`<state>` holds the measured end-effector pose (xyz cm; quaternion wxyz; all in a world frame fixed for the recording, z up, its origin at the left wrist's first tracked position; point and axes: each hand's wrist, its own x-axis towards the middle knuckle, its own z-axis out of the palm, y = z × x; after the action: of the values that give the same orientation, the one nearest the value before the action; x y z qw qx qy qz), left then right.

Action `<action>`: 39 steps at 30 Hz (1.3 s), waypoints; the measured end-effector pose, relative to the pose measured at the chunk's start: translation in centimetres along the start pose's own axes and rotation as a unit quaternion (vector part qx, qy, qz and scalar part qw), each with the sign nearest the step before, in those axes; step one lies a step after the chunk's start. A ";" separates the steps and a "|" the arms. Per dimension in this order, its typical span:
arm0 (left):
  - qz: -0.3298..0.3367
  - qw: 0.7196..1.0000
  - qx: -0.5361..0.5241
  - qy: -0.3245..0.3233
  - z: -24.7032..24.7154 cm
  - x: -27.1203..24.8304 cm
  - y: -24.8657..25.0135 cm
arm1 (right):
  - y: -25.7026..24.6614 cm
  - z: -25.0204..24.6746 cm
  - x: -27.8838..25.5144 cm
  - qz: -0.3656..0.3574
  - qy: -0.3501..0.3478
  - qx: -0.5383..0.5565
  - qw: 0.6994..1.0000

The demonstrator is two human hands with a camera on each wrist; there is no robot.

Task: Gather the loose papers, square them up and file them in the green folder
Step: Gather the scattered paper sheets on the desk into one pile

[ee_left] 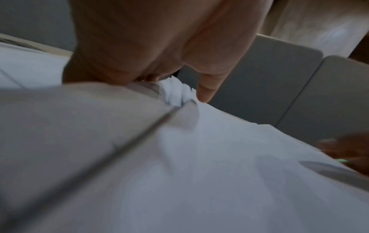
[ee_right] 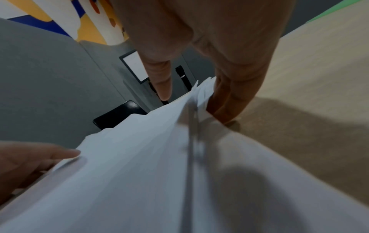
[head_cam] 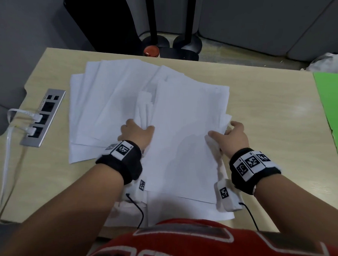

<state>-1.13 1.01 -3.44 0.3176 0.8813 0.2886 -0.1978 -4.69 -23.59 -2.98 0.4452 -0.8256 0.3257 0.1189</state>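
Loose white papers (head_cam: pixel 112 103) lie fanned over the wooden desk (head_cam: pixel 270 103). A nearer stack of papers (head_cam: pixel 184 138) is held between both hands. My left hand (head_cam: pixel 138 127) pinches its left edge, thumb on top and fingers underneath; the left wrist view shows the sheets (ee_left: pixel 175 93) bunched at the fingertips. My right hand (head_cam: pixel 225 130) grips the right edge, and in the right wrist view its thumb (ee_right: pixel 161 85) lies over the sheet edges (ee_right: pixel 199 94) with the fingers (ee_right: pixel 229 102) under them. The green folder (head_cam: pixel 336 119) lies flat at the desk's right edge, apart from both hands.
A metal socket strip (head_cam: pixel 42 117) with white cables plugged in is set into the desk at the left. A red-lidded jar (head_cam: pixel 151 51) and black stand bases (head_cam: pixel 187 46) stand at the back edge. A crumpled white bag (head_cam: pixel 327 62) lies beyond the folder.
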 end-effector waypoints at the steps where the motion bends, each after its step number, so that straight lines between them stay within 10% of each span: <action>1: 0.016 0.999 -0.022 -0.016 0.5 -0.5 0.2 | 0.0 0.0 0.0 0.002 -0.008 0.000 1.000; 10: 0.115 0.979 0.052 -0.159 1.6 -3.3 0.6 | 0.8 -0.8 0.2 0.016 -0.064 -0.045 0.997; 17: 0.164 0.971 0.110 -0.138 -2.0 0.4 0.8 | 0.5 -0.3 0.4 0.043 -0.074 -0.074 0.994; 22: 0.159 0.959 -0.080 -0.220 -1.1 -0.4 -0.1 | -0.6 0.9 0.2 0.041 -0.070 -0.011 0.997; 28: 0.164 0.964 -0.131 -0.166 -1.4 0.2 0.0 | 0.3 0.9 0.8 0.035 -0.081 -0.037 0.995; 33: 0.139 0.986 0.075 0.063 -4.4 6.7 -0.2 | 0.6 1.1 1.2 0.040 -0.046 0.009 0.998; 36: 0.033 0.984 0.171 0.037 -4.8 8.5 -1.7 | 0.6 1.3 1.2 0.040 -0.039 0.033 0.998; 39: 0.105 0.971 0.213 0.023 -3.2 7.1 -1.9 | 0.3 1.1 1.3 0.034 -0.020 0.049 0.998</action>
<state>3.55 7.15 -5.78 0.1348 0.9584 0.1527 -0.2002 -3.80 -23.36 -4.47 0.4871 -0.7888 0.3498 0.1348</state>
